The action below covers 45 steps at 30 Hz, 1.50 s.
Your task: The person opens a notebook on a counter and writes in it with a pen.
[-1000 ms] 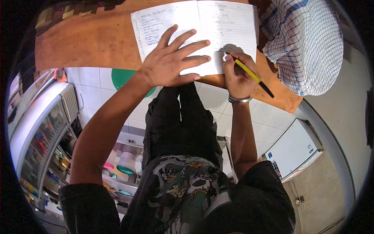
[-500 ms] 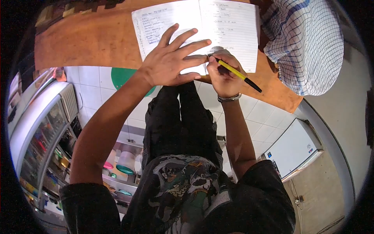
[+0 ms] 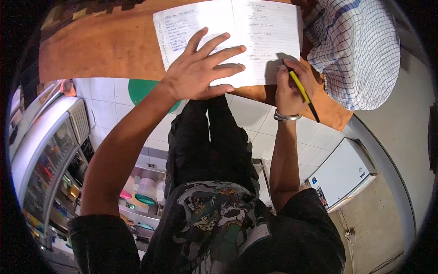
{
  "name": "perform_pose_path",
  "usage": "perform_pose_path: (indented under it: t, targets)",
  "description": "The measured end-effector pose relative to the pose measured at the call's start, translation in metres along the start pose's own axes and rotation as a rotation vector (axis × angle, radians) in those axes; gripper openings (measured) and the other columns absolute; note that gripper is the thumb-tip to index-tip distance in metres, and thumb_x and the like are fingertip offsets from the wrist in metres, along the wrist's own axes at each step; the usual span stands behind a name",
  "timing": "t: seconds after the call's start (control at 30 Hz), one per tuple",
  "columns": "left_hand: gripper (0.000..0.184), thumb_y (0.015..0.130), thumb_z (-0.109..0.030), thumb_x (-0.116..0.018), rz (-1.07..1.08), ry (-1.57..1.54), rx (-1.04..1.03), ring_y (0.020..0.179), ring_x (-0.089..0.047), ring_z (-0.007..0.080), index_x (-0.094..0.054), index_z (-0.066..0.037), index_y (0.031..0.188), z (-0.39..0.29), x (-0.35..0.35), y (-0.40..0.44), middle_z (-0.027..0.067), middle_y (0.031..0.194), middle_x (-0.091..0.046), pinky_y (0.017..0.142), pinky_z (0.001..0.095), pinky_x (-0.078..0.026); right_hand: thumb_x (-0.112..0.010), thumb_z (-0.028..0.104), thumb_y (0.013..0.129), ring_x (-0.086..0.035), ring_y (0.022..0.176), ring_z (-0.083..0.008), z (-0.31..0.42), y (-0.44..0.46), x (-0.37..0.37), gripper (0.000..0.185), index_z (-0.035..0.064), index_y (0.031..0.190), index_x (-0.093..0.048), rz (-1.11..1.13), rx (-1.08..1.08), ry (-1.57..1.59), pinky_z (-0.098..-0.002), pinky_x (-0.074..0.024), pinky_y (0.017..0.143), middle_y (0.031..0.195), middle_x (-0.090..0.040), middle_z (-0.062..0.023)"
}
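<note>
One wooden table (image 3: 102,50) overhangs tiles (image 3: 250,113), left grip (image 3: 196,72) spread wide, right grip (image 3: 290,95) holding pen (image 3: 299,86).

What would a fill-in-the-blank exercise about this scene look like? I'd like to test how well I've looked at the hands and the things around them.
The left hand lies with spread fingers on a notebook that is not closed but ____.
The right hand holds a pen coloured black and ____.
A bracelet circles the person's ____ wrist.
The cloth near the wooden table has a ____ pattern.

Missing words, in order: open; yellow; right; checked.
</note>
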<state>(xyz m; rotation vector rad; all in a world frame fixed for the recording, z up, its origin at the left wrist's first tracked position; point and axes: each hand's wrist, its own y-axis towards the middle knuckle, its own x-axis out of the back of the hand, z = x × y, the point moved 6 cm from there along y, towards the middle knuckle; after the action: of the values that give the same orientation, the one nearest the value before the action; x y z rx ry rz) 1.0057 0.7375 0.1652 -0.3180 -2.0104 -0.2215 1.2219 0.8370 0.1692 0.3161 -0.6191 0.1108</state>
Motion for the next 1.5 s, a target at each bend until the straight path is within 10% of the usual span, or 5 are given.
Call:
perform_pose_path:
  t: [1.1,1.5]
  targets:
    - [0.048,0.097,-0.065,-0.052,-0.009,0.042,0.021,0.153,-0.027,0.0240,-0.068,-0.035,0.131,0.002,-0.003,0.000,-0.0062,0.162,-0.039,0.129,0.0566,-0.010,-0.079,0.003,0.084,-0.068,0.078,-0.0117,-0.016,0.013,-0.024,0.014,-0.0017,0.095,-0.073,0.234,-0.343,0.401,-0.0254,-0.0540,0.068,0.086,-0.074,-0.0079]
    - [0.049,0.093,-0.060,-0.060,0.004,-0.010,0.011,0.152,-0.028,0.0297,-0.067,-0.031,0.132,0.002,-0.002,0.002,-0.0024,0.163,-0.039,0.126,0.0603,-0.013,-0.079,0.001,0.081,-0.065,0.071,-0.0123,-0.005,-0.005,-0.027,0.011,0.0016,0.088,-0.071,0.139,-0.081,0.253,-0.0260,-0.0531,0.063,0.081,-0.071,-0.0063]
